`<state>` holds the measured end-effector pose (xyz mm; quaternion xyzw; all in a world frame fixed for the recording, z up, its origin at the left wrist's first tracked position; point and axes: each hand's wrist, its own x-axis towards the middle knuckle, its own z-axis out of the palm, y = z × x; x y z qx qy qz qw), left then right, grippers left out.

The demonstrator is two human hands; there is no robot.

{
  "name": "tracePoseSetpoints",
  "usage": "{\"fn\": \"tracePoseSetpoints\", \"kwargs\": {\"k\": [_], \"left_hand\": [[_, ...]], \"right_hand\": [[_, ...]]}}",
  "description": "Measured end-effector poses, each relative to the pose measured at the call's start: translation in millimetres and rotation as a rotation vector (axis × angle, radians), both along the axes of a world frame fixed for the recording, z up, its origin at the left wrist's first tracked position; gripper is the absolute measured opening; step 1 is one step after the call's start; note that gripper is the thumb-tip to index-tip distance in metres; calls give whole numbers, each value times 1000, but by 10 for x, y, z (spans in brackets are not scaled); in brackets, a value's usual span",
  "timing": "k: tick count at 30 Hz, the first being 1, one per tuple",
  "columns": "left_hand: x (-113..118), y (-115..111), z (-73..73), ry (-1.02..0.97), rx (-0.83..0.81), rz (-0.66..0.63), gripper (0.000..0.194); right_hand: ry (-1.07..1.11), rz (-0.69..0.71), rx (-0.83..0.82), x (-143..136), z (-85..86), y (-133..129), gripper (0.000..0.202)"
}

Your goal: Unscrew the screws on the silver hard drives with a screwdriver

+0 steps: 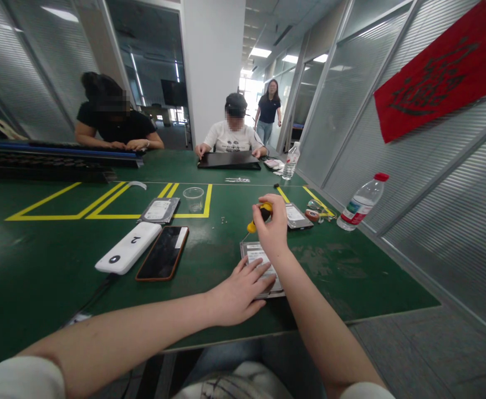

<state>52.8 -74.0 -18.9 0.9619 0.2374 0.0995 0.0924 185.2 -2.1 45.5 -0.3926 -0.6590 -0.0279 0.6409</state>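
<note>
A hard drive [256,253] lies flat on the green table, its white label partly covered by my fingers. My left hand [243,288] rests on it, palm down with the fingers stretched out. My right hand [272,227] is wrapped round the yellow and black handle of a screwdriver [252,226]. The screwdriver's thin shaft slants down to the drive's far left corner; whether the tip sits in a screw is too small to tell. Several tiny pieces, perhaps screws [223,220], lie on the table beyond the drive.
A second hard drive [158,210], plastic cup [193,199], phone [163,254] and white power bank [128,248] with a cable are on the left. Another drive [297,216], tape roll [312,215] and water bottle [362,202] stand right. Two people sit opposite; another person walks behind.
</note>
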Motion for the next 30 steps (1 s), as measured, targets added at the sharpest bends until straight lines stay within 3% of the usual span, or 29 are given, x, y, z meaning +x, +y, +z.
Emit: {"fn": "tracePoseSetpoints", "kwargs": {"k": [9,15,24,30], "left_hand": [[-1,-11,17,-12,-8,1,67],[-7,-10,17,-1,-13,3,70],[-8,0,-2,-41,-11,-7,67],[1,-3,7,-40,-19,-4,69]], "right_hand": [[113,242,-140,-69,-55,-1,24],[0,69,-175,-42,-6,-9,29],[-64,147,-100,-34,-76,29,29],[-44,15,-39,-49,7,-39,25]]}}
